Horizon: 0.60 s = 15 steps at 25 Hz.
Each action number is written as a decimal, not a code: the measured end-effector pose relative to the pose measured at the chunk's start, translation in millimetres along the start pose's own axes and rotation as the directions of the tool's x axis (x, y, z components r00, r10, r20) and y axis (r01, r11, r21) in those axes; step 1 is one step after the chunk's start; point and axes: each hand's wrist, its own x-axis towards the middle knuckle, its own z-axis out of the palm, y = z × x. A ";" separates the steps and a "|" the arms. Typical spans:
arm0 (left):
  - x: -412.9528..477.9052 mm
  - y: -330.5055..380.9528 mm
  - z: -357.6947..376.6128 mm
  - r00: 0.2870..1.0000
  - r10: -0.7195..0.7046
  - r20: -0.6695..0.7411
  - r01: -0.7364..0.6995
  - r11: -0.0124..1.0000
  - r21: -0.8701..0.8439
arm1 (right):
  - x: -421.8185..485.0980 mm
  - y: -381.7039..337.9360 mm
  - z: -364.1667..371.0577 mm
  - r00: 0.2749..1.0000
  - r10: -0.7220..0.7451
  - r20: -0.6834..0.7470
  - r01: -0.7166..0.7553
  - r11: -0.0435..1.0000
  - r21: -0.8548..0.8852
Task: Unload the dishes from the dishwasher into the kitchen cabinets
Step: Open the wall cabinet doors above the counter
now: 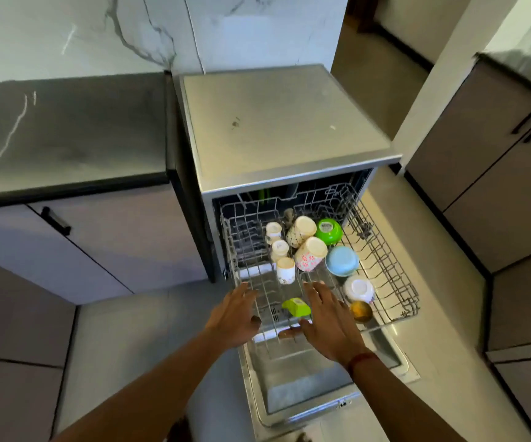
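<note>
Beside the dark tabletop (66,132) stands the open dishwasher (283,122), its rack (394,282) pulled out, full of cups (310,253) and bowls (342,260). Over the rack's near edge, the left hand (235,314) and right hand (327,323) are spread flat, holding nothing. A small white cup (285,271) stands upside down just beyond, between them, maybe a bit nearer the right.

I count three small white cups (273,231) (280,248) (285,270) and two larger patterned mugs (302,231) (310,254). There are four bowls: one green bowl (329,231), one blue bowl (342,260), one white bowl (358,288) and one small brass bowl (360,311).
</note>
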 end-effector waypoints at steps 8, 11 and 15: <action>-43.3 -97.0 -193.2 0.933 0.122 -0.337 -0.128 0.992 0.005 | 93.3 -184.4 -70.3 0.959 -0.234 -0.159 0.223 0.971 -0.085; -58.1 -134.9 -279.6 0.856 0.118 -0.503 -0.121 0.992 0.026 | 133.8 -267.4 -104.9 0.898 -0.302 -0.321 0.288 0.953 -0.092; -85.6 -154.3 -379.1 0.729 0.069 -0.681 -0.067 0.997 0.030 | 167.1 -355.7 -156.0 0.803 -0.430 -0.411 0.418 0.900 -0.125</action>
